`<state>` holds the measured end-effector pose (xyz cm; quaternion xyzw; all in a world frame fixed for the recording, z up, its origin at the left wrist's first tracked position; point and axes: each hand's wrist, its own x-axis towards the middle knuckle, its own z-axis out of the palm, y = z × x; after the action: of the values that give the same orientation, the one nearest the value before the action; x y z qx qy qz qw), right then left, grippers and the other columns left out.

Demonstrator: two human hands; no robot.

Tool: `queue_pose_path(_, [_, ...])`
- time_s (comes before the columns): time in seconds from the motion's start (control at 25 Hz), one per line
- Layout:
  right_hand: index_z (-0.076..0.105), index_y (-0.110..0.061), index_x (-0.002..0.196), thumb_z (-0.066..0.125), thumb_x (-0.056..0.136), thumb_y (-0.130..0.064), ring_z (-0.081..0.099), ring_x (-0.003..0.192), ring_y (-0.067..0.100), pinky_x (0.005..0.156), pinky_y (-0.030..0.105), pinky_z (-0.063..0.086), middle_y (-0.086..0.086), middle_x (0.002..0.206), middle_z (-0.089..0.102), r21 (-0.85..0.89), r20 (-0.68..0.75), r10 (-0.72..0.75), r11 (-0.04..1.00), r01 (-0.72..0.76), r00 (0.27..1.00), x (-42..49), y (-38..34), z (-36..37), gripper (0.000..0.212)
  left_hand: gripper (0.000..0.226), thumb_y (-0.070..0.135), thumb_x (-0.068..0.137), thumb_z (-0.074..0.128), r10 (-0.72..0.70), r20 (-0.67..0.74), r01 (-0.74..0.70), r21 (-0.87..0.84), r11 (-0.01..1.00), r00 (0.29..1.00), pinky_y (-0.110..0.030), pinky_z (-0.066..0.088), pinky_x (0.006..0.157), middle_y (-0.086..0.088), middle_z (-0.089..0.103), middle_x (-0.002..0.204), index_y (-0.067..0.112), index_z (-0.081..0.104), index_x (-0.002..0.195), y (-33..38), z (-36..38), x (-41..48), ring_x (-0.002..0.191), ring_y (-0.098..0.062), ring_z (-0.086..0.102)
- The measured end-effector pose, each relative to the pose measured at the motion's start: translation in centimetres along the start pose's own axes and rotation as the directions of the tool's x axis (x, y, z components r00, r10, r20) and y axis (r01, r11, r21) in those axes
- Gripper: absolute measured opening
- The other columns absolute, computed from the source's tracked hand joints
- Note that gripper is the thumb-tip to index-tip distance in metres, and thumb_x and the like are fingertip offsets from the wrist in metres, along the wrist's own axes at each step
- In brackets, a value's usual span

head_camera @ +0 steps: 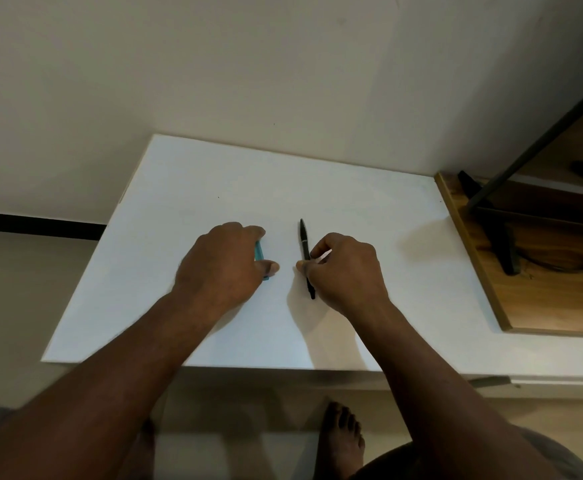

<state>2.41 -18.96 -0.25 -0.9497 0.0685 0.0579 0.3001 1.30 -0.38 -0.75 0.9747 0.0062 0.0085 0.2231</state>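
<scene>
A black pen (304,239) lies lengthwise on the white table (213,188), its tip pointing away from me. My right hand (347,271) pinches its lower half between thumb and curled fingers; a thin white object (323,257) also shows between those fingers. About a hand's width to the left, my left hand (224,265) covers a teal pen (259,252) and grips it with fingers and thumb. Only a short piece of the teal pen shows beside the thumb.
The white table stands against a pale wall (248,64). A wooden desk surface (542,271) with a black stand (490,220) and a cable adjoins it on the right. Bare feet (342,441) rest on the floor below the table's near edge.
</scene>
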Motion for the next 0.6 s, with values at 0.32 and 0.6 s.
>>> queue_pose_path(0.32, [0.069,-0.023,0.085,0.078,0.087,-0.04,0.068,0.082,0.013,0.056,0.024,0.044,-0.004,0.082,0.073,-0.06,0.001,0.002,0.998,-0.002,1.0,0.35,0.25,-0.33,0.019,0.08,0.062,0.079,0.073,0.062,0.064,-0.067,0.086,0.994,0.996,-0.033,0.047,0.091,0.004,0.053,0.138,0.026,0.051,0.147,-0.32,-0.31,0.04,0.12,-0.021,0.058])
queue_pose_path(0.6, [0.069,-0.027,0.107,0.084,0.084,-0.044,0.07,0.082,0.013,0.058,0.023,0.047,0.001,0.096,0.076,-0.076,0.077,-0.036,0.996,0.042,0.996,0.18,-0.03,-0.6,0.032,0.082,0.061,0.076,0.077,0.081,0.061,-0.088,0.117,0.989,0.995,-0.032,0.048,0.088,0.007,0.053,0.136,0.031,0.05,0.147,-0.66,-0.75,0.06,0.118,-0.019,0.058])
